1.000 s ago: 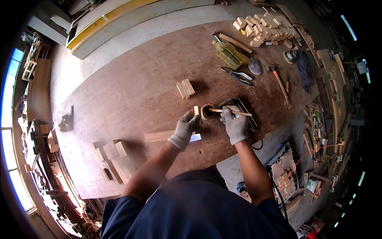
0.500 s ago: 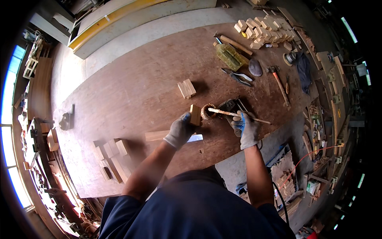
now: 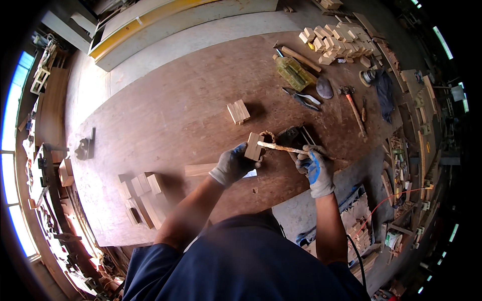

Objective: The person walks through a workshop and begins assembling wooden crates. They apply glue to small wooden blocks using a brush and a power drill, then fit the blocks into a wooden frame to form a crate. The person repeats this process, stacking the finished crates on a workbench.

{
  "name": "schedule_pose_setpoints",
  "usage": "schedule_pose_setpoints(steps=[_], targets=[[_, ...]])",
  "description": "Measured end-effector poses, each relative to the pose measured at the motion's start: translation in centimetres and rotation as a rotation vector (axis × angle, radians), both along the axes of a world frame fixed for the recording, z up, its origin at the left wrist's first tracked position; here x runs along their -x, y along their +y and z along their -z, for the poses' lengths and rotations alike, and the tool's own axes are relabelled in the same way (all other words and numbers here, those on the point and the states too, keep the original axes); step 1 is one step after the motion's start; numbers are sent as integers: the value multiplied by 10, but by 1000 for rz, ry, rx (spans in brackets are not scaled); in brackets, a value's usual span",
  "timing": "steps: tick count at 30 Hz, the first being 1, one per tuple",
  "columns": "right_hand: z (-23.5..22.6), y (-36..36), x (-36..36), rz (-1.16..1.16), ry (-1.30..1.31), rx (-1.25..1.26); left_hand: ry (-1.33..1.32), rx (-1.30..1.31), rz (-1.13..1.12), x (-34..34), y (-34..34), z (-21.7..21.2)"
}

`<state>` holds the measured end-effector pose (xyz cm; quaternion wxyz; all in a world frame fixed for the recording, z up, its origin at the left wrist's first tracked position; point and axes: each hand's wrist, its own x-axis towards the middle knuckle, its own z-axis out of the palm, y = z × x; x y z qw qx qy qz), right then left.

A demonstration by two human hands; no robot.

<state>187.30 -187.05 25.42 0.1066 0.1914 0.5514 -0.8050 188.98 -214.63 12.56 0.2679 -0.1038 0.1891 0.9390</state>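
My left hand (image 3: 232, 164), in a grey glove, grips a small wooden block (image 3: 254, 145) and holds it up with a broad face toward me. My right hand (image 3: 317, 173), gloved in grey and blue, closes round a thin stick (image 3: 283, 148) with a whitish, crusted coat. The stick's pale tip lies over the block's face; whether it touches cannot be made out. Behind the block, a round pot with a crusted brown rim (image 3: 269, 134) is partly hidden. Farther off sits a small stack of wooden pieces (image 3: 238, 112). A wooden strip (image 3: 198, 169) lies beside my left wrist.
Several wood pieces (image 3: 145, 193) stand at the table's near left, with a hand plane (image 3: 85, 145) beyond. Toward the back right lie pliers (image 3: 303, 99), a yellowish plastic container (image 3: 292, 71), a hammer (image 3: 355, 111) and a pile of blocks (image 3: 336, 42). A dark tool (image 3: 289, 135) stands by the pot.
The stick's tip has come from the pot to the block's face. My left hand has moved right and turned the block's broad face up; my right hand has shifted slightly right.
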Motion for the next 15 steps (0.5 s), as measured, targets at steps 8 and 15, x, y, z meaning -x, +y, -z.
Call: schedule_pose_setpoints(steps=[8, 15], targets=[[-4, -18, -3, -58, 101, -224, 794, 898, 58, -5, 0, -44], [-10, -29, -1, -34, 175, -250, 65, 210, 43, -7, 1, -31]])
